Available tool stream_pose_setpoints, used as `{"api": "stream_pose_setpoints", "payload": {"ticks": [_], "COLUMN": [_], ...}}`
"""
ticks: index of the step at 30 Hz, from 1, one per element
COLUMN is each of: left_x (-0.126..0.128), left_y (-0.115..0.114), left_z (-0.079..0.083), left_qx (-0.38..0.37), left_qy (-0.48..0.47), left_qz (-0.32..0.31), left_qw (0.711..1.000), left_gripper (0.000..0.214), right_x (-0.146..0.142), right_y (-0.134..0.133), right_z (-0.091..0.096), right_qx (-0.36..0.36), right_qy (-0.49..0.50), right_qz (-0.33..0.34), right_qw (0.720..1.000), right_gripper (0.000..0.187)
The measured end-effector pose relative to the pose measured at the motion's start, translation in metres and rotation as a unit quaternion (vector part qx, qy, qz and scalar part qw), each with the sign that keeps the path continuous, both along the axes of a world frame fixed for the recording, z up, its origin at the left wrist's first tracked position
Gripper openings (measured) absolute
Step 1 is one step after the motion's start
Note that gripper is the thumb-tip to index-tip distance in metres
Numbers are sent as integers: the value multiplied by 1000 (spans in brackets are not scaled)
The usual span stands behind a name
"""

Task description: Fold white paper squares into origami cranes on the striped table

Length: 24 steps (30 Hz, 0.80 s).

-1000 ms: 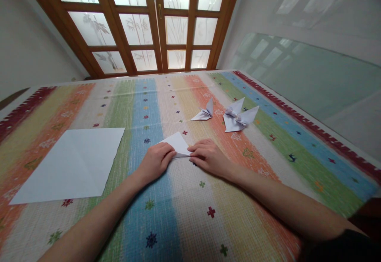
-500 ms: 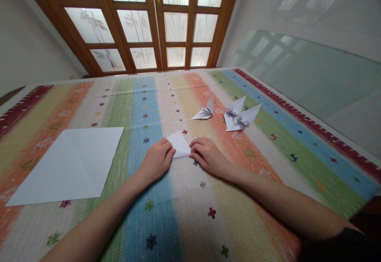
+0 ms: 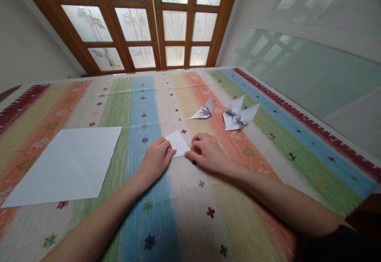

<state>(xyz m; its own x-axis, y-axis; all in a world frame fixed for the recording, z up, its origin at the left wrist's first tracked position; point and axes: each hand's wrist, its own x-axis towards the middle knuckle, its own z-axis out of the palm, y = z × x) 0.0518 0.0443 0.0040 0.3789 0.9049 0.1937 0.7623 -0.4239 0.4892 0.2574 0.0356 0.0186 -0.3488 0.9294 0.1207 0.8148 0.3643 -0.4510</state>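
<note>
A small folded piece of white paper point(image 3: 177, 141) lies on the tablecloth in front of me, its point facing away. My left hand point(image 3: 157, 155) is closed on its left side, thumb along the near edge and fingers curled over it. At the right corner, my right hand point(image 3: 207, 151) has its thumb tip against the near edge, with the fingers curled above. Whether those fingers also press on the paper is hard to see. Beyond the right hand sit several folded paper pieces with pointed wings: one single piece point(image 3: 204, 109) and a nested group point(image 3: 240, 114).
A large white paper sheet point(image 3: 67, 162) with one ragged edge and faint creases lies at the left. Under everything is a striped tablecloth point(image 3: 190, 214). Wooden doors with frosted panes point(image 3: 135, 24) stand behind the table, and a glass panel point(image 3: 309, 79) lines the right wall.
My right thumb has slid slightly left along the near edge of the folded paper, and the right fingers have lifted a little. The left hand keeps its hold.
</note>
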Motion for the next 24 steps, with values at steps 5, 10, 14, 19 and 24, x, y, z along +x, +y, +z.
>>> {"api": "stream_pose_setpoints", "payload": {"ticks": [5,10,14,19,24], "left_x": [1,2,3,-10,-26], "left_y": [-2,-6,-7,-5,-21], "left_z": [1,5,7,8,10], "left_qx": [8,0,17,79,273], "left_qy": [36,134,204,251,183], "left_qz": [11,45,69,111,12], "left_qw": [999,990,976,958,944], "left_gripper": [16,19,24,22,24], "right_x": [-6,-6,-6,-7,-8], "right_y": [-1,0,-1,-1,0], "right_z": [-5,-6,-5,-6,-4], "right_qx": [34,35,33,34,23], "right_qy": [-47,-53,-60,-60,-67], "right_qz": [0,2,-4,-8,-9], "right_qw": [998,998,998,998,997], "right_gripper": [23,22,21,20,20]}}
